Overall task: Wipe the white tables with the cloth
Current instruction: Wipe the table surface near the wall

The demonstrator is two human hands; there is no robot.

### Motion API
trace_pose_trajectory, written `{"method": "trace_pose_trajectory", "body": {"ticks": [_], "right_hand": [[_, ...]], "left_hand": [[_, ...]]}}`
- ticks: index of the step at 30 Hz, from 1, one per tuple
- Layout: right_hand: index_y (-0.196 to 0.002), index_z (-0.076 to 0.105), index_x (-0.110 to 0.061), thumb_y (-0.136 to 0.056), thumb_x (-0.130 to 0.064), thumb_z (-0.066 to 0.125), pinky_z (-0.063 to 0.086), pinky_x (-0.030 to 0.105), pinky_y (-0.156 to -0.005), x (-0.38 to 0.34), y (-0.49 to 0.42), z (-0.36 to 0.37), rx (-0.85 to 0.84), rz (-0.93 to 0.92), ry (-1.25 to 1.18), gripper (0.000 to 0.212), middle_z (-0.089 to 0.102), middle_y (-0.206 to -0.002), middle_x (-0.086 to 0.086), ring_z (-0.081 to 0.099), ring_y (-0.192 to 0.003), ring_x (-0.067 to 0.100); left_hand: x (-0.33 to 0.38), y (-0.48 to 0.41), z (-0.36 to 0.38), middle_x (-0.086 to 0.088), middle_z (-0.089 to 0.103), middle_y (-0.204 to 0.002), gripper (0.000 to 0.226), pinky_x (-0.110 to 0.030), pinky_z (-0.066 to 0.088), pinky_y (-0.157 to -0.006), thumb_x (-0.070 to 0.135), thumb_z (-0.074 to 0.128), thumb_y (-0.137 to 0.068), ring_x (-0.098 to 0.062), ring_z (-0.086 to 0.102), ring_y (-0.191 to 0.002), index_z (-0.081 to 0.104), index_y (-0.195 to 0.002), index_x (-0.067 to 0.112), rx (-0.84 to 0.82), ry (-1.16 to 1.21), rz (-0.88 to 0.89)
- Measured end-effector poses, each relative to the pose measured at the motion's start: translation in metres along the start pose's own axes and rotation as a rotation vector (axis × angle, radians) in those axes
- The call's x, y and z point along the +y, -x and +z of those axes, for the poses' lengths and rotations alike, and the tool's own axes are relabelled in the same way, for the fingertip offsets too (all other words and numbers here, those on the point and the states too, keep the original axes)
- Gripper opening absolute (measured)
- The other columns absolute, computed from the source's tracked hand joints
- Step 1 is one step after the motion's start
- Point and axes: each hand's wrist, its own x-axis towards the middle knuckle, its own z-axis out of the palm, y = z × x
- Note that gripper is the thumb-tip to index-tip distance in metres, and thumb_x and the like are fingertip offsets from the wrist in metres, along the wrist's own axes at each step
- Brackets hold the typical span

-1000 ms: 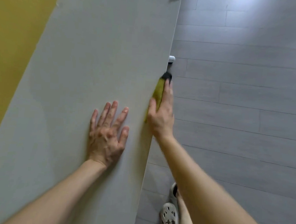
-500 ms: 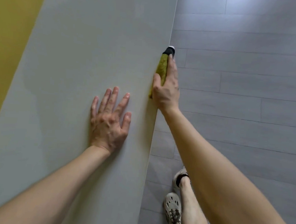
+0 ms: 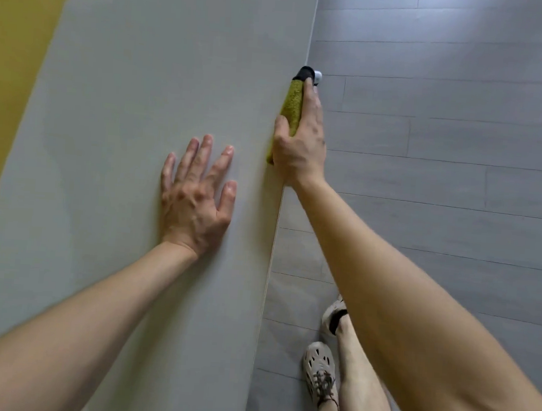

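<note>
The white table (image 3: 143, 84) runs from the bottom left to the top of the head view. My left hand (image 3: 196, 197) lies flat on its top with the fingers spread. A yellow-green cloth (image 3: 292, 107) with a dark tip is folded over the table's right edge. My right hand (image 3: 301, 143) holds it there, thumb on the table side and straight fingers along the outer side. The cloth's lower end is hidden under my palm.
A yellow wall (image 3: 13, 59) borders the table on the left. Grey plank floor (image 3: 444, 137) fills the right side. My feet in beige shoes (image 3: 320, 372) stand close to the table edge. A small white part (image 3: 317, 77) shows by the cloth's tip.
My right hand has slid the cloth away from me along the table's right edge, up to the small white part. My left hand has stayed flat on the table.
</note>
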Motion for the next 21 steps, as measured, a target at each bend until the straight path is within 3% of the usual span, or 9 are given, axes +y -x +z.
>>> {"method": "trace_pose_trajectory", "body": {"ticks": [2, 5, 9, 12, 15, 19, 21], "right_hand": [[-0.173, 0.022, -0.028, -0.106, -0.021, 0.054, 0.025, 0.013, -0.108, 0.003, 0.02, 0.003, 0.018, 0.001, -0.013, 0.076, 0.022, -0.18, -0.004, 0.026, -0.157, 0.008], [-0.173, 0.026, -0.023, -0.101, -0.019, 0.056, 0.019, 0.009, -0.124, 0.021, 0.14, 0.007, 0.039, -0.028, -0.077, 0.078, 0.024, -0.18, -0.004, 0.022, -0.162, 0.003], [-0.173, 0.023, -0.026, -0.102, -0.018, 0.061, 0.028, 0.017, -0.126, 0.039, 0.296, -0.012, -0.088, -0.044, -0.08, 0.08, 0.017, -0.181, -0.012, 0.023, -0.163, 0.0], [-0.173, 0.025, -0.023, -0.102, -0.019, 0.059, 0.023, 0.012, -0.125, 0.035, 0.271, -0.011, -0.101, -0.032, -0.1, 0.078, 0.02, -0.18, -0.009, 0.023, -0.162, 0.0], [-0.172, 0.026, -0.019, -0.104, -0.019, 0.057, 0.013, 0.003, -0.118, 0.022, 0.17, -0.003, -0.034, -0.046, -0.102, 0.075, 0.025, -0.179, 0.0, 0.023, -0.16, 0.004], [-0.173, 0.023, -0.027, -0.106, -0.02, 0.059, 0.027, 0.028, -0.124, 0.014, 0.09, -0.005, -0.04, 0.017, -0.083, 0.077, 0.025, -0.179, -0.002, 0.029, -0.161, 0.014], [-0.173, 0.026, -0.025, -0.104, -0.02, 0.058, 0.023, 0.018, -0.126, 0.017, 0.127, -0.002, -0.009, 0.01, -0.104, 0.076, 0.027, -0.179, -0.001, 0.027, -0.162, 0.013]], "left_hand": [[0.0, -0.001, -0.001, -0.006, 0.032, -0.177, 0.06, -0.057, 0.017, -0.133, 0.048, 0.042, -0.106, -0.023, 0.027, -0.165, 0.047, -0.164, 0.034, -0.003, -0.002, -0.005], [0.002, -0.001, -0.003, -0.006, 0.033, -0.176, 0.059, -0.057, 0.018, -0.133, 0.047, 0.043, -0.106, -0.024, 0.028, -0.164, 0.047, -0.163, 0.034, -0.001, 0.005, -0.01], [0.001, -0.001, -0.003, -0.006, 0.032, -0.177, 0.059, -0.056, 0.016, -0.133, 0.047, 0.041, -0.107, -0.024, 0.027, -0.165, 0.045, -0.164, 0.034, -0.015, 0.014, -0.009], [-0.001, -0.002, -0.002, -0.007, 0.032, -0.177, 0.059, -0.056, 0.014, -0.134, 0.048, 0.039, -0.107, -0.024, 0.026, -0.165, 0.045, -0.164, 0.033, -0.03, 0.035, -0.005], [-0.001, 0.002, -0.004, -0.009, 0.028, -0.178, 0.062, -0.055, 0.009, -0.135, 0.05, 0.034, -0.107, -0.025, 0.022, -0.167, 0.043, -0.165, 0.031, -0.076, 0.069, -0.009], [-0.003, 0.056, -0.014, -0.01, 0.024, -0.179, 0.059, -0.051, 0.009, -0.136, 0.043, 0.033, -0.11, -0.025, 0.018, -0.168, 0.039, -0.167, 0.029, -0.124, 0.1, 0.027], [-0.004, 0.101, -0.025, -0.01, 0.024, -0.179, 0.059, -0.055, 0.013, -0.135, 0.041, 0.037, -0.111, -0.026, 0.018, -0.167, 0.039, -0.168, 0.027, -0.129, 0.114, 0.023]]}}
